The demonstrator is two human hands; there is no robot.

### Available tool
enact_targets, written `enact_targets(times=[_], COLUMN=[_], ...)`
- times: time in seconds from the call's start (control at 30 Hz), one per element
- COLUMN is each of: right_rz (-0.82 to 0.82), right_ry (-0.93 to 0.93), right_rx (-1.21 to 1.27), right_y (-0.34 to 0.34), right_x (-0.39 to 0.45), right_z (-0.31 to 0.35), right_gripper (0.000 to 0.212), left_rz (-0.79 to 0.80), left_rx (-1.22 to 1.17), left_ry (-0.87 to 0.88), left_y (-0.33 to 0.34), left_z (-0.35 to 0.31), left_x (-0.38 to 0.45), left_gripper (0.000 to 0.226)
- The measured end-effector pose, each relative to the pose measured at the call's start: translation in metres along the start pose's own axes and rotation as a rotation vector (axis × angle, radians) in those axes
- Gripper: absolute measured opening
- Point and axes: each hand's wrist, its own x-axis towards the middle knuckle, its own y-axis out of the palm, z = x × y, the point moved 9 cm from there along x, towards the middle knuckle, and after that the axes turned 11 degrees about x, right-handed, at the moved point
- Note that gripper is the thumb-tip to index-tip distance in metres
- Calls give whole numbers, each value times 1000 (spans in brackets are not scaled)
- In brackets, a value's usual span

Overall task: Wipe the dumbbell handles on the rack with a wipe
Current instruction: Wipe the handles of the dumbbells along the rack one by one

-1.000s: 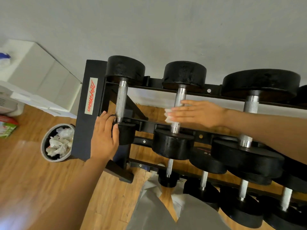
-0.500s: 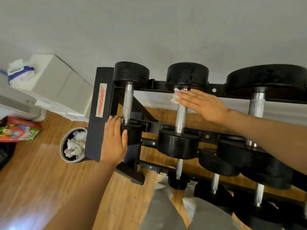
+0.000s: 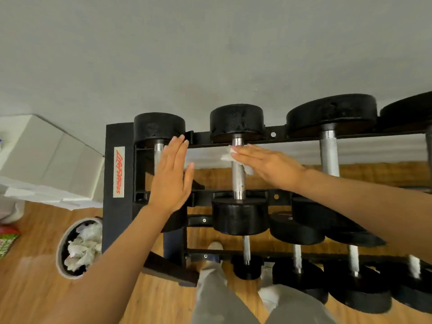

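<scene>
A black dumbbell rack (image 3: pixel 119 206) stands against a grey wall with several black dumbbells on its tiers. My right hand (image 3: pixel 268 166) lies flat with straight fingers, pressing a white wipe (image 3: pixel 228 155) against the upper part of the chrome handle of the second top-row dumbbell (image 3: pixel 238 181). My left hand (image 3: pixel 171 176) is flat, fingers straight, over the handle of the leftmost dumbbell (image 3: pixel 159 129), hiding most of that handle. A third, larger dumbbell (image 3: pixel 328 157) sits to the right.
A round bin (image 3: pixel 77 249) full of crumpled wipes stands on the wooden floor left of the rack. White boxes (image 3: pixel 42 157) sit at the far left. My legs and shoe (image 3: pixel 215 247) are just in front of the rack's lower tiers.
My left hand has left the leftmost dumbbell's near weight and risen over its handle. My right hand with the wipe slid from mid-handle to the far end of the second handle.
</scene>
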Motion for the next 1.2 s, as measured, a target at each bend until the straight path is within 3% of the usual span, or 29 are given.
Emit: enact_targets(times=[0.13, 0.27, 0.47, 0.67, 0.87, 1.03, 1.2], right_rz=[-145, -319, -563, -830, -839, -983, -830], right_ry=[555, 832, 1237, 1241, 1226, 1241, 1354], right_rx=[104, 247, 219, 280, 242, 202, 121], right_y=[4, 34, 53, 48, 46, 33, 47], right_x=[-5, 12, 22, 23, 33, 43, 39], right_z=[2, 25, 39, 48, 48, 35, 39], right_gripper=[85, 68, 78, 76, 75, 78, 86], left_rz=[-2, 29, 47, 67, 30, 4, -48], left_rx=[28, 102, 204, 177, 137, 72, 25], left_ry=[322, 640, 1055, 1292, 1355, 1398, 1439], left_y=[7, 17, 26, 25, 27, 27, 28], left_z=[-36, -54, -64, -70, -72, -73, -73], left_x=[56, 85, 105, 118, 120, 123, 124], left_gripper=[54, 53, 53, 54, 53, 52, 51])
